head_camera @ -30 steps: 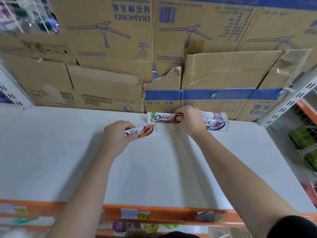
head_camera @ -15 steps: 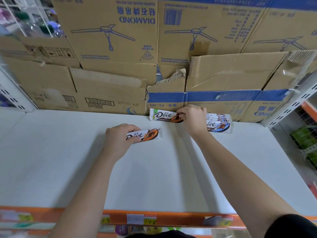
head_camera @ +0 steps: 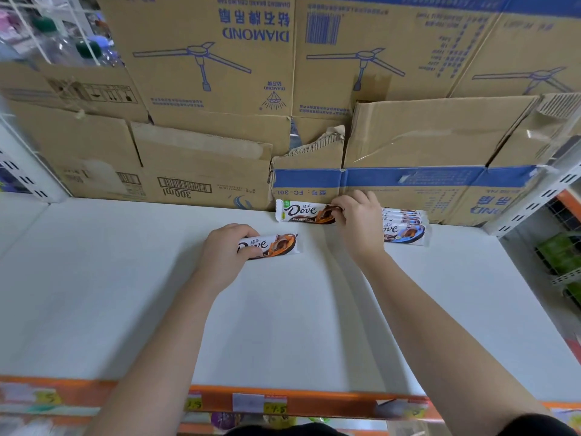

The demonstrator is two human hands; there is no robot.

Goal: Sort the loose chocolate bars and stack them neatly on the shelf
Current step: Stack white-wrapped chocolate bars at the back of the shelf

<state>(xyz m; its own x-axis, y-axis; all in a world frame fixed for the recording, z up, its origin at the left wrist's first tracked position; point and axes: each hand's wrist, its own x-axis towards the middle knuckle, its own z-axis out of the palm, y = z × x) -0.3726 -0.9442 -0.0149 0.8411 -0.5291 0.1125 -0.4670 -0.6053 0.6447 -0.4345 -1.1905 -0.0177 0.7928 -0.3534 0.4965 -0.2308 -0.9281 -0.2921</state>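
Two hands: left hand (head_camera: 224,253) grips near bar (head_camera: 273,245); right hand (head_camera: 358,225) pinches far bar (head_camera: 301,211), beside the stack (head_camera: 405,228).

Dove bars in orange-brown wrappers: two, front bar (head_camera: 276,245) and rear bar (head_camera: 301,210). Blue-wrapped stack (head_camera: 405,229): one, at least three bars, exact count unclear. Hands: two, left hand (head_camera: 223,253) and right hand (head_camera: 358,221). White shelf (head_camera: 125,294): one.
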